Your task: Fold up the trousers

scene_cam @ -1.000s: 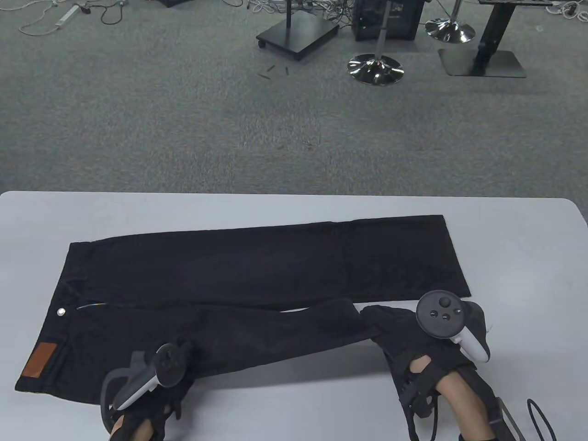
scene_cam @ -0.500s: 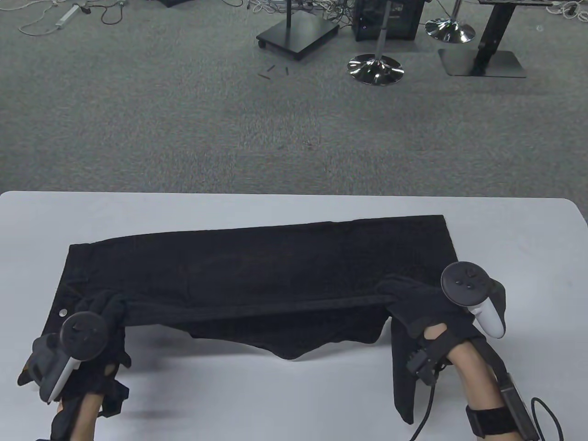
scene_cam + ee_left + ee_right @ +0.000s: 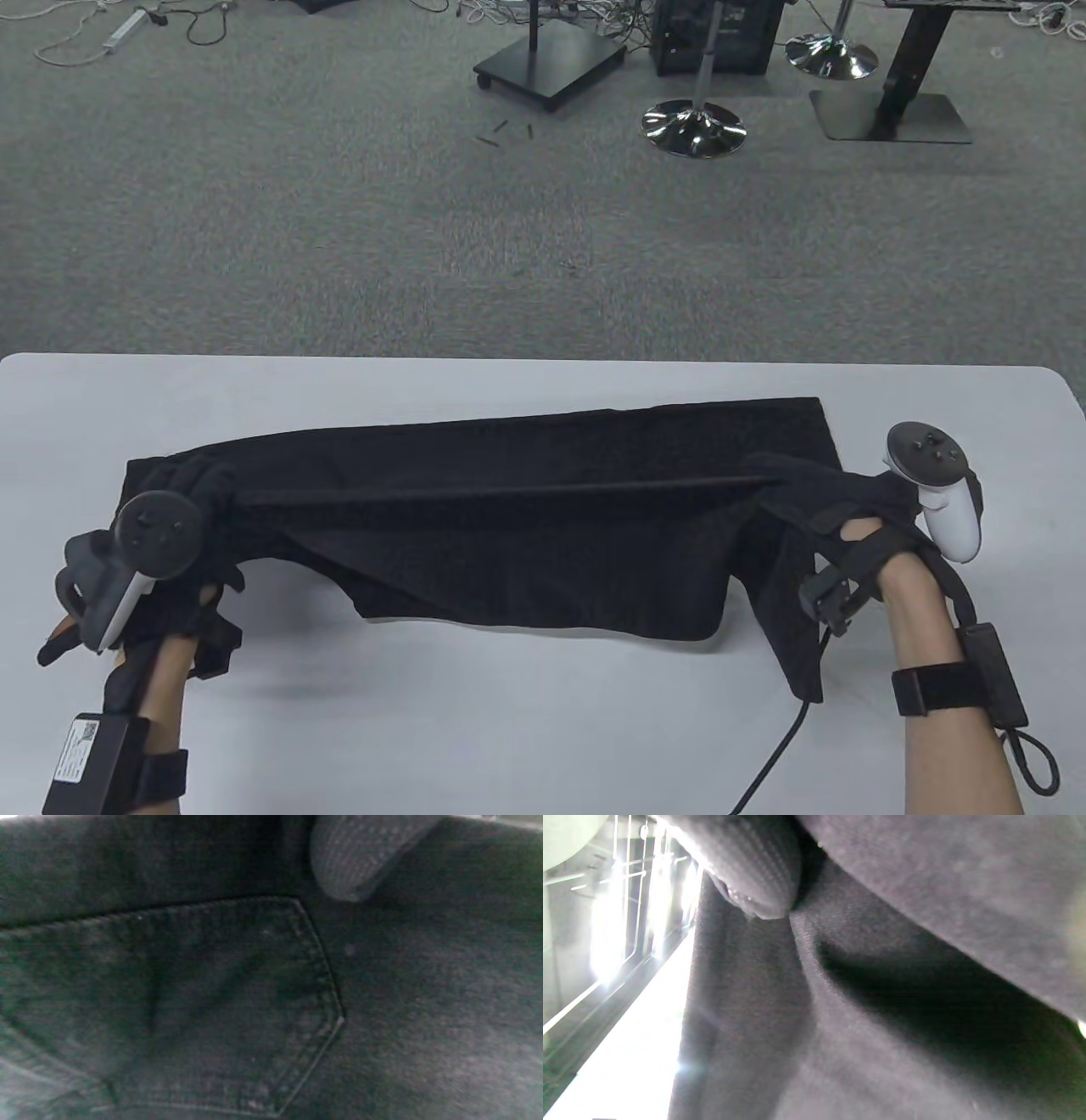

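Black trousers [image 3: 526, 450] lie lengthwise on the white table [image 3: 543, 382], waist at the left, leg ends at the right. My left hand [image 3: 199, 488] grips the near waist edge and my right hand [image 3: 793, 484] grips the near leg by its end. Between them the near leg's edge is pulled taut above the far leg, and the cloth hangs down from it. The leg's end drapes down below my right wrist. The left wrist view shows a back pocket [image 3: 212, 1005] and a gloved fingertip [image 3: 352, 861]. The right wrist view shows a fingertip [image 3: 755, 870] on black cloth [image 3: 882, 1005].
Behind the table is grey carpet with a wheeled stand base [image 3: 551, 59], stool bases [image 3: 693, 127] and cables. A cable [image 3: 772, 755] runs from my right wrist across the near table.
Both hands have taken hold of the near leg and waist, lifted them and carried them away from me over the far leg. The waist's leather patch and button are no longer visible.
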